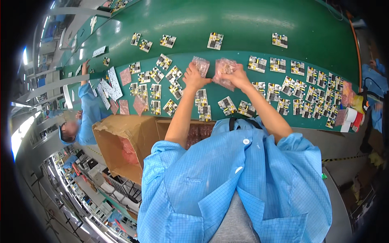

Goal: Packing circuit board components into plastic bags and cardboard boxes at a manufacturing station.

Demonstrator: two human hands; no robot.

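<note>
Both hands' grip closed on crinkly pink bubble-wrap pouches: left hand (195, 78) on left pouch (201, 65), right hand (236, 78) on right pouch (224, 72)

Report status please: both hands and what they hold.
Left hand grips pink bubble bag. Right hand grips second pink bag. Circuit boards spread beneath on green table.

Green bench (227, 91) is carrying many small circuit boards (283, 106), some pink bubble-wrap pieces (125, 76), tape rolls (351, 117) sitting at right edge.

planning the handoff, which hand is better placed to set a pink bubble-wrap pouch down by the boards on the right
Right hand, probably: its crumpled pink bubble-wrap pouch sits nearer those small circuit boards than the left hand.
</note>
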